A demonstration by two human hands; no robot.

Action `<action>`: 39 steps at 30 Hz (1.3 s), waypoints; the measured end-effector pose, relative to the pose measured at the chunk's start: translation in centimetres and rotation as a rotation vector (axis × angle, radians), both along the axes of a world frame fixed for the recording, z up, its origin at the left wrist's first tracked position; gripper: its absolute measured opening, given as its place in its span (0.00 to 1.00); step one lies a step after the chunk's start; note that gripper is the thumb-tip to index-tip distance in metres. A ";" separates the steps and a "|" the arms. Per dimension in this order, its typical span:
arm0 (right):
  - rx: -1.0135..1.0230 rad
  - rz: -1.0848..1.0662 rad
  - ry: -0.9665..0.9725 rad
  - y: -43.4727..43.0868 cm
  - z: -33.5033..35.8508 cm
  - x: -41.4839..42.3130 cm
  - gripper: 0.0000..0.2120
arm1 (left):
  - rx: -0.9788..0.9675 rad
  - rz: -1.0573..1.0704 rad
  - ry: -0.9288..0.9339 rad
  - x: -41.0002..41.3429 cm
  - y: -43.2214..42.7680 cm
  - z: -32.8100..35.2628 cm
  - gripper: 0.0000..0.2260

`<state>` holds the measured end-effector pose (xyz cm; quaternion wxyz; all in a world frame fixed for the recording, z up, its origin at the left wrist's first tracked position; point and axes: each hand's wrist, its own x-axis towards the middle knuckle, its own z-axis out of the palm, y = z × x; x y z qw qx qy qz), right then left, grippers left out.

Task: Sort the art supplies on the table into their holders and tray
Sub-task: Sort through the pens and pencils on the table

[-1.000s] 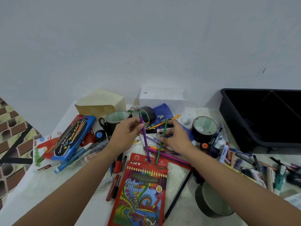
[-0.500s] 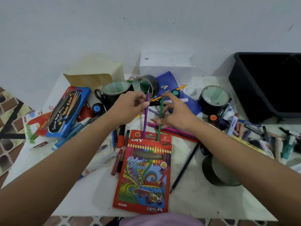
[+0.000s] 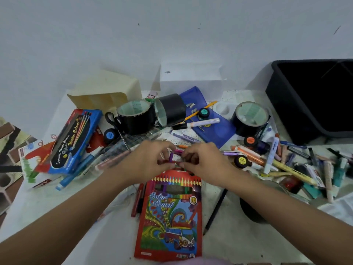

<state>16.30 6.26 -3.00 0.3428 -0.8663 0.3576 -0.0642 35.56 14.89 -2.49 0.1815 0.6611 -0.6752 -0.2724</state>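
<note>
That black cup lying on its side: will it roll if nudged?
Probably: the tipped cup is round, no handle showing, so it may roll. It looks rigid, so likely safe to grip firmly.

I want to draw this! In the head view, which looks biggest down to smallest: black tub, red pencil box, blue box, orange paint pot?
1. black tub, cut off at the edge
2. red pencil box
3. blue box, farther away, so these two are unsure
4. orange paint pot

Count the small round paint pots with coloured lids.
4: blue-lidded pot left of the black mug; teal-lidded pot on the blue pouch; orange-lidded pot in front of the right black cup; yellow-lidded pot beside the right hand. Clutter may hide more.
</note>
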 end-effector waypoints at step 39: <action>-0.492 0.178 0.313 -0.5 1.5 -1.7 0.09 | -0.186 -0.099 -0.440 -2.4 -2.6 -1.0 0.07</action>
